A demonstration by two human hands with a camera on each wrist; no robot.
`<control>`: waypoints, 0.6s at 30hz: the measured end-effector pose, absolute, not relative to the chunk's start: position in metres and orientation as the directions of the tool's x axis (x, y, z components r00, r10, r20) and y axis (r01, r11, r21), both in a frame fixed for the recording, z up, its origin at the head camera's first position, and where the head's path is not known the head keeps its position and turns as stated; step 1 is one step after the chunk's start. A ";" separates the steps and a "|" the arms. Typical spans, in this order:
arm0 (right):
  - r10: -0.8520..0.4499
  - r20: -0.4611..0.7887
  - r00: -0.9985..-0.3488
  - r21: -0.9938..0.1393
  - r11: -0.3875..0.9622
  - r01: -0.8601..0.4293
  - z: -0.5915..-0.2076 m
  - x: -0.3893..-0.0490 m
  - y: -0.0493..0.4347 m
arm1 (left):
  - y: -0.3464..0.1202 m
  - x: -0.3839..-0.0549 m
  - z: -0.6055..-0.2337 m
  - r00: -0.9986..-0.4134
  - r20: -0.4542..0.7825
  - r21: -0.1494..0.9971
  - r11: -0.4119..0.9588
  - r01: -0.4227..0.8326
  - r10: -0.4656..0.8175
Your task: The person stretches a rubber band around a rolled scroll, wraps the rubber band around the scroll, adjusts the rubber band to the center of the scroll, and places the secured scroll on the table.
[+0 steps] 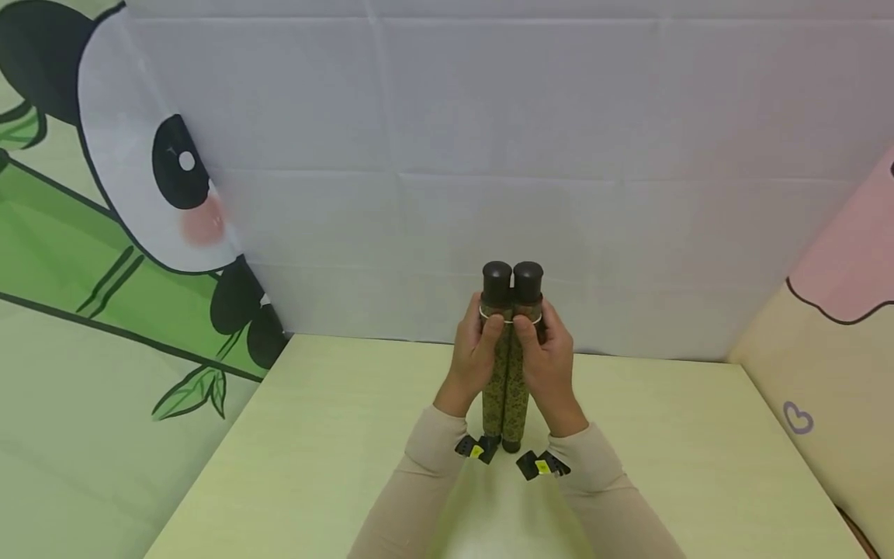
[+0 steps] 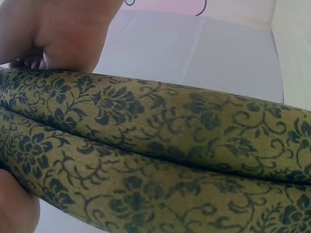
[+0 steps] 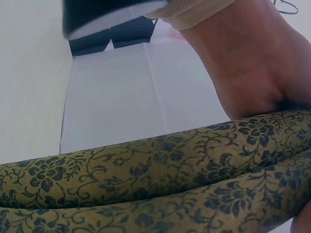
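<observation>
While I watched the head view, the left hand [image 1: 476, 348] and right hand [image 1: 549, 353] grasped the paired floral-brocade scroll rolls [image 1: 516, 384] over the table [image 1: 328, 435], thumbs beside the white band [image 1: 508, 321] below the black knobs [image 1: 497, 284]. Step, as I judged it: steadying the pair or working that band; next called for even thumb pressure. Left wrist view: rolls touching lengthwise, fingertips hidden. Right wrist view: same pair, left hand against the far roll; fingertips again I couldn't tell.

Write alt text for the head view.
A left hand and right hand grip two patterned green tubes with black caps, side by side, over a pale table. White backdrop behind; panda picture at left.
</observation>
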State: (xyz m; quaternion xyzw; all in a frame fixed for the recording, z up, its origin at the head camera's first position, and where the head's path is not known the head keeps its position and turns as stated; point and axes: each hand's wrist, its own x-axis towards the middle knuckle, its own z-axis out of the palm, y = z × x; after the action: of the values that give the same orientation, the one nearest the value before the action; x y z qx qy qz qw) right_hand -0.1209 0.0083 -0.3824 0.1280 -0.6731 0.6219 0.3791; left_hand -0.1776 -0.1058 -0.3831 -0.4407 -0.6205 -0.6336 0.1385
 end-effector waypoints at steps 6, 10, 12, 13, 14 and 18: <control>0.298 0.670 -0.680 -0.741 0.208 -0.639 -0.386 -0.121 0.009 | -0.106 -0.178 -0.388 -0.571 0.729 0.665 -0.194 0.721 0.378; 0.299 0.671 -0.679 -0.740 0.203 -0.641 -0.389 -0.124 0.012 | -0.103 -0.180 -0.391 -0.571 0.726 0.666 -0.187 0.722 0.383; 0.299 0.673 -0.677 -0.738 0.198 -0.645 -0.390 -0.126 0.014 | -0.101 -0.181 -0.392 -0.575 0.726 0.668 -0.185 0.721 0.378; 0.299 0.673 -0.677 -0.737 0.194 -0.647 -0.391 -0.127 0.014 | -0.101 -0.181 -0.392 -0.577 0.725 0.668 -0.183 0.721 0.376; 0.298 0.673 -0.677 -0.736 0.188 -0.650 -0.391 -0.128 0.014 | -0.100 -0.182 -0.393 -0.579 0.724 0.670 -0.183 0.720 0.374; 0.305 0.670 -0.676 -0.738 0.177 -0.651 -0.394 -0.129 0.016 | -0.098 -0.183 -0.394 -0.584 0.719 0.676 -0.181 0.715 0.377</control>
State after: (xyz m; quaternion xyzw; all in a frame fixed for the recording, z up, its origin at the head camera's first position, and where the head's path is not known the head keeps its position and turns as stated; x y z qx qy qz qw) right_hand -0.1292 0.0159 -0.3938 0.1299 -0.6661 0.6281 0.3806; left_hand -0.1828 -0.0982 -0.3942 -0.4360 -0.6260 -0.6326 0.1335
